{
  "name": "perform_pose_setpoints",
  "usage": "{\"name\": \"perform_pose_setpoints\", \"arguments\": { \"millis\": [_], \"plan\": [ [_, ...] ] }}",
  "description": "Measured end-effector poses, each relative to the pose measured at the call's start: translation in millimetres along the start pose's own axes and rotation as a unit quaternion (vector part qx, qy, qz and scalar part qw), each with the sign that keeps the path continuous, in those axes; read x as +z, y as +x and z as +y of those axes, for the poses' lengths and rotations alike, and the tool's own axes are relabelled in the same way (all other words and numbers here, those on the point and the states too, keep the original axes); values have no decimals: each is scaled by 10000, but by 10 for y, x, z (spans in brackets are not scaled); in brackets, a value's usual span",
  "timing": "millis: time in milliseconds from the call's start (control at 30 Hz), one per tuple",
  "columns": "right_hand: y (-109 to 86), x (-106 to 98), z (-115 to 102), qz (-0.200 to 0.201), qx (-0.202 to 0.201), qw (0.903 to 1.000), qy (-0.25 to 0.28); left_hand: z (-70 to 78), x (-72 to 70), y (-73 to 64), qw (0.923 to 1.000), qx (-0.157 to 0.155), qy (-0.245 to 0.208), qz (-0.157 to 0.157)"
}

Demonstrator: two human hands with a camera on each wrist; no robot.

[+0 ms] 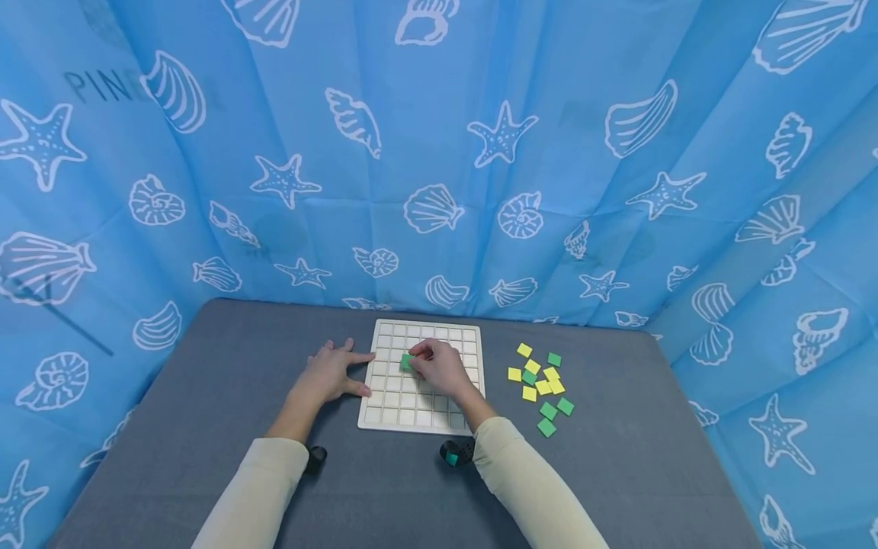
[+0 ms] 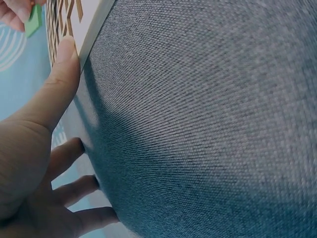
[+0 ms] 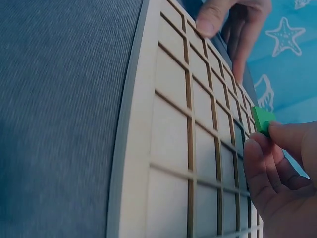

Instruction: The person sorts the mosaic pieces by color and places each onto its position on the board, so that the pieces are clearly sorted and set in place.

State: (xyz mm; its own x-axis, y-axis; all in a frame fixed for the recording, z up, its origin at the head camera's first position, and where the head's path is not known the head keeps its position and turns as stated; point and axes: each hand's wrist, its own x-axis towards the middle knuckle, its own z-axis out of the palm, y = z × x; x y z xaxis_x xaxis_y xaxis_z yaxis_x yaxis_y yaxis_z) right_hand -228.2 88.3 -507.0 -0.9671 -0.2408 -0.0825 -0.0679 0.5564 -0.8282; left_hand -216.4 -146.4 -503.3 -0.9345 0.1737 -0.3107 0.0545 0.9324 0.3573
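Observation:
A pale wooden grid board with square cells lies on the grey table. Over its upper middle my right hand pinches a green square tile between thumb and fingers. The right wrist view shows that tile upright at the fingertips, close to the grid. My left hand rests at the board's left edge with fingers spread. In the left wrist view its thumb presses on the board's rim, while the other fingers stretch out over the cloth.
Loose yellow tiles and green tiles lie scattered to the right of the board, some overlapping. A blue curtain with white shells and starfish hangs behind the table's far edge and along both sides.

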Motion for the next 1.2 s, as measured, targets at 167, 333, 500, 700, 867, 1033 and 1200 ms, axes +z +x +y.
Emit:
{"name": "perform_pose_setpoints", "arguments": {
  "millis": [167,333,500,700,867,1033,1200],
  "plan": [
    [27,97,-84,-19,-103,9997,-222,-12,14,9,10000,27,72,8],
    [45,178,-165,-67,-80,9993,-364,0,0,16,9999,105,59,10],
    [63,259,-252,-218,-218,9985,-462,-6,10,17,10000,18,20,6],
    [95,349,-305,-237,-345,9950,-909,-24,27,13,10000,22,31,49],
    [112,396,-307,-248,-383,9903,-1310,-26,25,10,10000,34,8,59],
    [122,414,-293,-104,-559,9802,-1896,-13,9,8,10000,7,-33,40],
    [108,418,-285,-3,-814,9647,-2504,-6,3,7,10000,19,-35,22]
  ]
}}
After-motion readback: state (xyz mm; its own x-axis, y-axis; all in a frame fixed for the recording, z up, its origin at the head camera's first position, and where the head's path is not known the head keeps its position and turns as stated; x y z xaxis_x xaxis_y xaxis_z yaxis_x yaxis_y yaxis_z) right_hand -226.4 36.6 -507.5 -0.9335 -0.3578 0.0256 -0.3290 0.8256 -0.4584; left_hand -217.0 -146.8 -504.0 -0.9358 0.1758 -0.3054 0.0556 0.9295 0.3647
